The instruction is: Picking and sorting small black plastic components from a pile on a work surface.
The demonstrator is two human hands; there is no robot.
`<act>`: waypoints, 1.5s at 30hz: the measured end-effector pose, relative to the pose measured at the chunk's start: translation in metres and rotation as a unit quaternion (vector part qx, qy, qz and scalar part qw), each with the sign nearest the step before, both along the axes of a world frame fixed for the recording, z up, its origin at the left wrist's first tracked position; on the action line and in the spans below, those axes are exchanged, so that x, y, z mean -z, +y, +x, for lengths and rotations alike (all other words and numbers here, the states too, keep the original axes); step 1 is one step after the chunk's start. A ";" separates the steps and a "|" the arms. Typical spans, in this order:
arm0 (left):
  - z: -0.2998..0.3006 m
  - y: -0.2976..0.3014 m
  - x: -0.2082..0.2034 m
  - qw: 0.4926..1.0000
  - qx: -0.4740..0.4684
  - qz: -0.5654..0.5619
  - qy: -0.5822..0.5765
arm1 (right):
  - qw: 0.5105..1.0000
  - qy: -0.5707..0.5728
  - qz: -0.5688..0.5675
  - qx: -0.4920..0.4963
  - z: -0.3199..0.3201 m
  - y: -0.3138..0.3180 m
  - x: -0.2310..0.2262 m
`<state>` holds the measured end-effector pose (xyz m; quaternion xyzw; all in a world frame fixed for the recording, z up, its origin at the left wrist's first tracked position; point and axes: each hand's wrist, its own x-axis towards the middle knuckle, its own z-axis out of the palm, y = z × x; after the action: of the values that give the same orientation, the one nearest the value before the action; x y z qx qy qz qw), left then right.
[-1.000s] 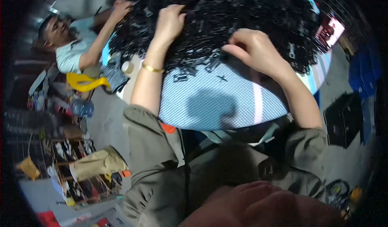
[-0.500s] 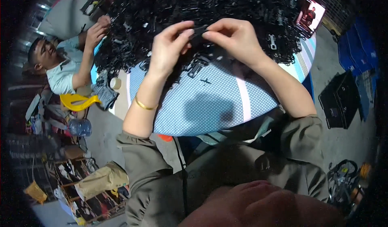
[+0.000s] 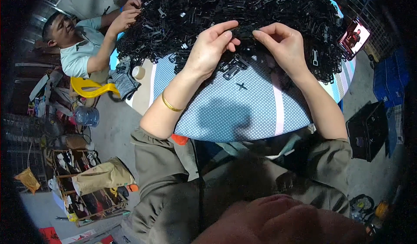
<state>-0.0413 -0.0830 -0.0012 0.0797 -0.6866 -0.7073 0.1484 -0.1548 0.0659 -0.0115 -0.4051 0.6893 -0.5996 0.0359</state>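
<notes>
Over the near edge of a big heap of black plastic parts [image 3: 195, 9], my left hand [image 3: 206, 51] is closed, thumb and forefinger pinching a thin black piece that blends into the heap. My right hand [image 3: 286, 46] faces it from the right, its thumb and forefinger pinched together. Whatever lies in that pinch is too dark and small to make out. Below my hands, a small cross-shaped black piece [image 3: 241, 86] rests on the blue patterned tablecloth [image 3: 213, 124]. A few loose parts [image 3: 234, 67] lie at the heap's near edge.
Across the table to the left, another person [image 3: 76, 44] has both hands at the heap. A phone [image 3: 355, 37] with a lit screen stands at the right. Near the left edge are a tape roll [image 3: 138, 72] and a yellow chair [image 3: 93, 87]. A black case [image 3: 368, 129] stands right.
The view has shifted, so the table and heap appear farther right and slightly lower. My fingertips have drawn a little farther apart. The other person's hands remain at the heap.
</notes>
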 end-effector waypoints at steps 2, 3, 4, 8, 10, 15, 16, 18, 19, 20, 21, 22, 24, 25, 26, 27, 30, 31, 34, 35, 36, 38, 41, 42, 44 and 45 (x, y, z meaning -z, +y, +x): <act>0.000 -0.002 0.002 1.000 -0.002 0.020 -0.006 | 1.000 0.008 -0.008 0.001 0.002 -0.001 0.000; 0.000 -0.001 0.003 1.000 -0.003 0.020 -0.005 | 1.000 0.006 -0.010 0.004 0.001 -0.001 0.001; -0.001 0.001 0.004 1.000 0.004 0.016 -0.005 | 1.000 0.005 -0.012 0.008 0.001 -0.001 0.001; 0.000 0.007 0.007 1.000 0.003 -0.003 0.000 | 0.999 0.025 0.017 0.016 0.002 -0.003 0.003; -0.001 0.008 0.008 1.000 -0.003 -0.021 0.004 | 0.999 0.036 0.036 0.011 -0.001 -0.005 0.006; -0.003 0.010 0.010 0.998 -0.026 -0.054 0.024 | 0.996 0.077 0.025 0.031 -0.001 -0.006 0.007; -0.003 0.011 0.010 0.998 -0.026 -0.054 0.025 | 0.994 0.098 0.009 0.037 -0.001 -0.006 0.007; -0.002 0.015 0.007 0.994 -0.045 -0.092 0.025 | 0.989 0.132 0.044 0.055 -0.001 -0.005 0.006; -0.001 0.015 0.005 0.994 -0.046 -0.092 0.026 | 0.980 0.165 0.079 0.074 -0.001 -0.005 0.006; -0.001 0.015 0.004 0.990 -0.053 -0.132 0.020 | 0.980 0.167 0.080 0.074 0.000 -0.004 0.002; 0.000 0.015 0.002 0.983 -0.062 -0.171 0.013 | 0.965 0.197 0.141 0.102 0.001 -0.002 -0.005; 0.000 0.013 0.003 0.983 -0.063 -0.171 0.015 | 0.944 0.227 0.202 0.129 0.002 -0.002 -0.009; -0.002 0.009 0.008 0.990 -0.050 -0.127 0.034 | 0.950 0.222 0.187 0.115 -0.003 -0.003 -0.011; -0.002 0.009 0.010 0.990 -0.052 -0.127 0.038 | 0.956 0.215 0.172 0.101 -0.009 -0.004 -0.011; -0.001 0.009 0.012 0.995 -0.046 -0.083 0.045 | 0.975 0.182 0.119 0.040 -0.019 -0.008 -0.008; -0.005 0.009 0.016 0.997 -0.034 -0.037 0.052 | 0.988 0.144 0.056 -0.002 -0.028 -0.014 -0.005; -0.001 0.016 0.017 0.998 -0.012 -0.056 0.019 | 0.971 0.227 0.070 0.035 -0.042 -0.041 -0.035; 0.000 0.019 0.017 0.998 0.001 -0.062 0.016 | 0.947 0.308 0.066 0.065 -0.053 -0.055 -0.039; -0.002 0.022 0.016 0.996 0.034 -0.087 0.006 | 0.866 0.470 0.074 0.153 -0.086 -0.096 -0.041; -0.002 0.021 0.019 0.995 0.040 -0.094 0.003 | 0.864 0.475 0.077 0.148 -0.086 -0.106 -0.043; -0.003 0.020 0.021 0.994 0.040 -0.100 -0.005 | 0.863 0.477 0.075 0.148 -0.092 -0.114 -0.040; -0.002 0.022 0.020 0.993 0.042 -0.111 0.001 | 0.849 0.522 -0.055 0.052 -0.101 -0.125 -0.034; -0.002 0.020 0.022 0.993 0.043 -0.108 0.005 | 0.828 0.479 0.217 0.193 -0.096 -0.142 -0.041; -0.002 0.020 0.022 0.993 0.046 -0.108 0.009 | 0.847 0.445 0.212 0.198 -0.099 -0.145 -0.036; 0.000 0.019 0.023 0.994 0.045 -0.102 0.005 | 0.859 0.431 0.199 0.194 -0.106 -0.149 -0.028; -0.001 0.019 0.023 0.994 0.045 -0.100 0.001 | 0.869 0.416 0.184 0.193 -0.109 -0.149 -0.027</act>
<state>-0.0423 -0.0640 -0.0241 0.0325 -0.7567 -0.6410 0.1247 -0.2634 -0.0835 0.0153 -0.4620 0.8027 -0.2327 -0.2967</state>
